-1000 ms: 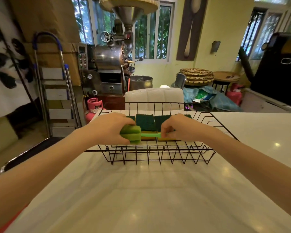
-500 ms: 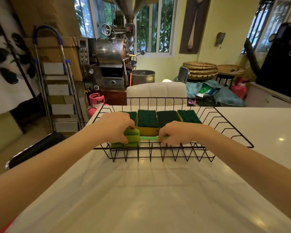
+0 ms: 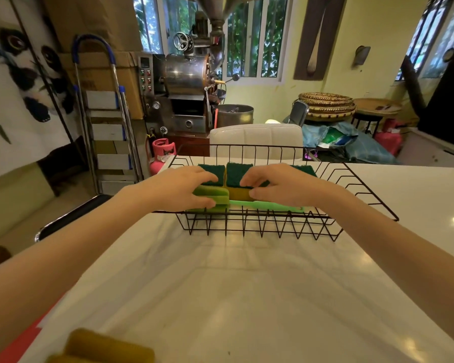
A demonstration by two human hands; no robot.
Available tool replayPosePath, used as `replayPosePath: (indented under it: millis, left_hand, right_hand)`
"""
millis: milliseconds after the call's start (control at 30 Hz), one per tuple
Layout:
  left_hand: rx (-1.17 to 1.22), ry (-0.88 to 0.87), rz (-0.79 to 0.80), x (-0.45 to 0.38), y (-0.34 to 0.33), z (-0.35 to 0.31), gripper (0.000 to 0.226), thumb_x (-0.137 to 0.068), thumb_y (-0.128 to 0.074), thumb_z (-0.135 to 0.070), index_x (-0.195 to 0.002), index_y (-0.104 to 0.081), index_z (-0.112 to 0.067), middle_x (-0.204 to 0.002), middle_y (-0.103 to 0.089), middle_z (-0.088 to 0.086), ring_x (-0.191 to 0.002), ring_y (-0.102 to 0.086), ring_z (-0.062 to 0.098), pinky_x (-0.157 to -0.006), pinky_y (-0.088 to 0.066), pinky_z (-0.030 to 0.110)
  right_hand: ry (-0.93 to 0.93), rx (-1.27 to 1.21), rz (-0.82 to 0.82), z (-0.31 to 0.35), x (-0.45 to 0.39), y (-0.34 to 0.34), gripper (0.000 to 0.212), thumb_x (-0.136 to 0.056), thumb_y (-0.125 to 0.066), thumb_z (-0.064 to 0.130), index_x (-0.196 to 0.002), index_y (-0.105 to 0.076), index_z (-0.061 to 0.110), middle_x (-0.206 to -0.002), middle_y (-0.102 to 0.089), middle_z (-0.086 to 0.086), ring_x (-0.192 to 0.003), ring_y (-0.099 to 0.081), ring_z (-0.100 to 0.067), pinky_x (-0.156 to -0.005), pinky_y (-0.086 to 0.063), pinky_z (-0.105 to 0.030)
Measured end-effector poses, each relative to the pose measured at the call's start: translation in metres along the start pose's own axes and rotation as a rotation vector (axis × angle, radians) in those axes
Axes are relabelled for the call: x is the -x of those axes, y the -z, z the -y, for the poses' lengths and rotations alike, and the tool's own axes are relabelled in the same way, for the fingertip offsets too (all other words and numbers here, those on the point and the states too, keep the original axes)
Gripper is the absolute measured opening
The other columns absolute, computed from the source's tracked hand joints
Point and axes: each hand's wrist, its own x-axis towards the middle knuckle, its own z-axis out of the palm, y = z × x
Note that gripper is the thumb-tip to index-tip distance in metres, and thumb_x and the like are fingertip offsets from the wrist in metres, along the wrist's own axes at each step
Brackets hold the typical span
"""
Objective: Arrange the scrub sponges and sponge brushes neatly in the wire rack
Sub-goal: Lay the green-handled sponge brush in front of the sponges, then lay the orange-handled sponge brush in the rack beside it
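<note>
A black wire rack (image 3: 364, 195) stands on the white table (image 3: 247, 297). Green-topped yellow scrub sponges (image 3: 237, 174) lie in a row along its back. In front of them a light green sponge brush (image 3: 270, 206) lies flat, head to the left and handle to the right. My left hand (image 3: 178, 188) is shut on the brush head, thumb in front. My right hand (image 3: 286, 187) hovers over the handle with bent fingers, tips touching the middle scrub sponge, and holds nothing. A blurred yellow spongy object (image 3: 102, 347) lies at the table's near left edge.
A white chair back (image 3: 256, 134) stands just behind the rack. Left of the table are a step ladder (image 3: 105, 113), a pink gas cylinder (image 3: 163, 150) and a dark chair edge (image 3: 71, 216). A metal roasting machine (image 3: 186, 82) stands at the back.
The sponge brush went down to the rack floor. My right hand let go of its handle and moved back onto the scrub sponges. The view tilted down, showing the yellow object.
</note>
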Motion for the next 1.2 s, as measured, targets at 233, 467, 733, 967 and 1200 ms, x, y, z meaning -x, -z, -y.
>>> replayPosePath:
  millis: [233, 467, 733, 967, 1200]
  left_hand:
    - [0.293, 0.014, -0.196, 0.069, 0.015, -0.007, 0.058, -0.086, -0.037, -0.048, -0.139, -0.023, -0.031, -0.148, -0.03, -0.009, -0.131, -0.027, 0.005, -0.103, -0.022, 0.025]
    - [0.493, -0.037, -0.186, 0.142, 0.001, -0.021, 0.057, -0.072, -0.047, -0.067, -0.119, -0.014, -0.066, -0.115, -0.011, -0.056, -0.1, -0.014, -0.042, -0.085, -0.023, 0.005]
    - [0.469, 0.023, 0.294, 0.179, -0.025, -0.011, 0.092, -0.039, -0.066, -0.075, -0.122, -0.027, -0.061, -0.135, -0.033, -0.034, -0.127, -0.03, -0.008, -0.109, -0.029, 0.026]
    - [0.447, 0.015, 0.505, 0.173, -0.025, -0.014, 0.046, -0.063, -0.078, -0.037, -0.1, -0.052, -0.048, -0.11, -0.054, -0.023, -0.102, -0.053, 0.003, -0.089, -0.049, 0.019]
    - [0.375, 0.006, 0.48, 0.154, -0.017, -0.016, 0.035, -0.069, -0.073, -0.037, -0.092, -0.05, -0.05, -0.103, -0.05, -0.025, -0.102, -0.051, 0.005, -0.085, -0.049, 0.016]
  right_hand:
    - [0.218, -0.045, -0.176, 0.058, 0.043, -0.035, 0.065, -0.087, -0.055, 0.036, -0.142, -0.02, 0.03, -0.149, -0.03, 0.009, -0.134, -0.026, -0.006, -0.104, -0.024, -0.022]
    - [0.32, -0.06, 0.052, 0.092, 0.088, -0.076, 0.087, -0.076, -0.06, 0.055, -0.143, -0.007, 0.037, -0.153, -0.014, 0.016, -0.136, -0.014, -0.001, -0.111, -0.022, -0.026]
    - [0.229, 0.099, 0.421, 0.102, 0.097, -0.087, 0.045, -0.076, -0.064, 0.049, -0.115, -0.052, 0.031, -0.095, -0.057, 0.011, -0.083, -0.052, -0.006, -0.073, -0.046, -0.026]
    - [0.212, -0.015, 0.551, 0.102, 0.093, -0.089, 0.023, -0.082, -0.061, 0.035, -0.101, -0.063, 0.022, -0.07, -0.056, 0.013, -0.068, -0.055, -0.008, -0.061, -0.041, -0.018]
    - [0.23, -0.021, 0.586, 0.098, 0.085, -0.084, 0.021, -0.083, -0.062, 0.028, -0.102, -0.061, 0.018, -0.07, -0.054, 0.013, -0.071, -0.063, -0.023, -0.063, -0.053, -0.031]
